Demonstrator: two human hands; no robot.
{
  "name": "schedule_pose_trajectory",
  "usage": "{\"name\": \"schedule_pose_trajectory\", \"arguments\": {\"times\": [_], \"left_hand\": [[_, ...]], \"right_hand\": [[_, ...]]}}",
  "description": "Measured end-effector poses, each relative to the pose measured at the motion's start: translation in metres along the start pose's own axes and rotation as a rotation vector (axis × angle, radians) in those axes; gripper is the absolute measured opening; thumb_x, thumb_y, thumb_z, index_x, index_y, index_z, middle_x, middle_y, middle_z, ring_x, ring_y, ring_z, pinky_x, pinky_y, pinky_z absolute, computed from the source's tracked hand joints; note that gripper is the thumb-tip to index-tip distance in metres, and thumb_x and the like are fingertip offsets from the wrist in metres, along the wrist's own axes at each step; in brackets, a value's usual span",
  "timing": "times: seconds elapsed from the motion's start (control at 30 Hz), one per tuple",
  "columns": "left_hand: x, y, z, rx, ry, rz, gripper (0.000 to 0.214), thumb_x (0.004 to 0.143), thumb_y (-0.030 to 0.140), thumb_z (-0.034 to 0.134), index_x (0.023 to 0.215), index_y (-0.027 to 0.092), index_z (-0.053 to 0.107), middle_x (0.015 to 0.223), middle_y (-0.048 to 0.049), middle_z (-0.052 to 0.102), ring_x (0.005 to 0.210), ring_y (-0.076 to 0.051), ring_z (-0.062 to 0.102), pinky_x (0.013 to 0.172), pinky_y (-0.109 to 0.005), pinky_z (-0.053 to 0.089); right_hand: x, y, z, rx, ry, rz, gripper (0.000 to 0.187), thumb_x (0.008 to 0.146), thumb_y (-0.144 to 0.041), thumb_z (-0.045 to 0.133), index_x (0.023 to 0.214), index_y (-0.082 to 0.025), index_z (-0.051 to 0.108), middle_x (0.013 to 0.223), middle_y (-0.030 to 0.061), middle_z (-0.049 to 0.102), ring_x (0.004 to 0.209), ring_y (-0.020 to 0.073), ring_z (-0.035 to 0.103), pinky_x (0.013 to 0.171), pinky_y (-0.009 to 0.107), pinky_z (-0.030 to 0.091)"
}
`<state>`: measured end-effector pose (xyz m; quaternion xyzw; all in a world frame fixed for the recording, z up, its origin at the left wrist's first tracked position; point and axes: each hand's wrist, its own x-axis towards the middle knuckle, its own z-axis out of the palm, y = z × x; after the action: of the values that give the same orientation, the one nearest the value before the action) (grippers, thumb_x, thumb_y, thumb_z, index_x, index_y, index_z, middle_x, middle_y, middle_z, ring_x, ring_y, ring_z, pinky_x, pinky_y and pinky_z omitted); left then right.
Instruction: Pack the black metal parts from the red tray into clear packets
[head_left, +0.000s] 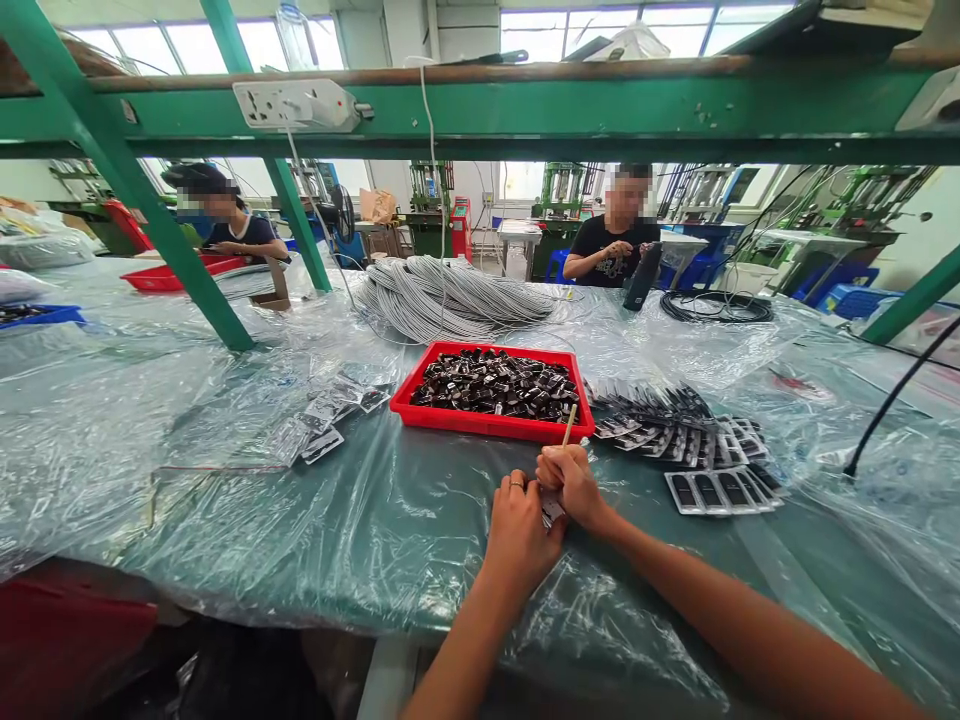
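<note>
My right hand [574,487] is closed in a fist around a thin, light wooden-looking stick [570,424], whose upper end points up. Its lower end is hidden by the fingers. Beside it, my left hand [521,530] bends over a small silvery flat piece [552,509] and holds it against the table; most of that piece is covered. Just beyond both hands stands a red tray [480,428] heaped with small shiny black parts [495,385]. To the right lie rows of flat silver pieces with black inserts [720,491], partly overlapping.
Clear plastic film covers the green table [420,500]. More silvery pieces [322,420] lie left of the tray. Behind it is a big coil of grey cable [450,300]. A green frame [525,108] with a power strip [296,104] crosses above. Two people sit across the table.
</note>
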<state>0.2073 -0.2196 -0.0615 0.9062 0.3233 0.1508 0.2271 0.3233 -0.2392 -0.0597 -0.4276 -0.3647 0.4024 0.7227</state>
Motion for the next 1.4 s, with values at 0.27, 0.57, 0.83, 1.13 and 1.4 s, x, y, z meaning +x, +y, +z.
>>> {"name": "schedule_pose_trajectory", "arguments": {"times": [0.27, 0.57, 0.83, 1.13, 1.4], "left_hand": [[-0.003, -0.002, -0.004, -0.146, 0.032, -0.015, 0.035, 0.074, 0.027, 0.066, 0.105, 0.017, 0.054, 0.107, -0.0124, 0.061, 0.105, -0.031, 0.057, 0.091, -0.043, 0.044], [-0.006, -0.066, -0.054, -0.762, 0.300, -0.261, 0.028, 0.086, 0.043, 0.051, 0.097, 0.020, 0.060, 0.084, -0.0058, 0.071, 0.074, -0.020, 0.066, 0.067, -0.030, 0.049], [0.079, -0.081, -0.083, -0.998, 0.611, -0.212, 0.040, 0.074, 0.050, 0.067, 0.091, 0.014, 0.068, 0.083, -0.0081, 0.072, 0.076, -0.020, 0.067, 0.063, -0.028, 0.051], [0.116, -0.096, -0.095, -0.972, 0.726, -0.077, 0.034, 0.077, 0.042, 0.066, 0.099, 0.019, 0.058, 0.094, -0.0068, 0.070, 0.089, -0.019, 0.068, 0.079, -0.031, 0.054], [0.110, -0.106, -0.096, -0.961, 0.527, -0.097, 0.037, 0.075, 0.042, 0.068, 0.100, 0.019, 0.054, 0.079, -0.0014, 0.066, 0.073, -0.017, 0.066, 0.067, -0.028, 0.052]], "right_hand": [[-0.021, -0.042, -0.026, -0.015, -0.028, 0.177, 0.044, 0.085, -0.042, 0.053, 0.051, -0.022, 0.033, 0.046, -0.0089, 0.021, 0.041, 0.0078, 0.014, 0.040, 0.024, 0.016], [-0.013, -0.007, -0.039, -1.571, -0.257, -0.398, 0.024, 0.080, -0.003, 0.047, 0.088, -0.017, 0.065, 0.094, 0.0140, 0.065, 0.083, 0.0253, 0.063, 0.077, 0.038, 0.052], [0.066, -0.036, 0.042, -1.333, -0.174, -0.774, 0.035, 0.089, -0.008, 0.042, 0.115, -0.020, 0.063, 0.110, 0.0125, 0.061, 0.100, 0.0250, 0.061, 0.089, 0.044, 0.055], [0.127, -0.007, 0.074, -1.215, -0.004, -0.631, 0.019, 0.091, -0.033, 0.059, 0.088, -0.016, 0.068, 0.089, 0.0132, 0.067, 0.082, 0.0261, 0.062, 0.075, 0.037, 0.049], [0.141, -0.019, 0.051, -0.932, -0.205, -0.468, 0.038, 0.088, -0.034, 0.061, 0.054, -0.020, 0.056, 0.047, -0.0027, 0.053, 0.044, 0.0110, 0.041, 0.052, 0.027, 0.028]]}}
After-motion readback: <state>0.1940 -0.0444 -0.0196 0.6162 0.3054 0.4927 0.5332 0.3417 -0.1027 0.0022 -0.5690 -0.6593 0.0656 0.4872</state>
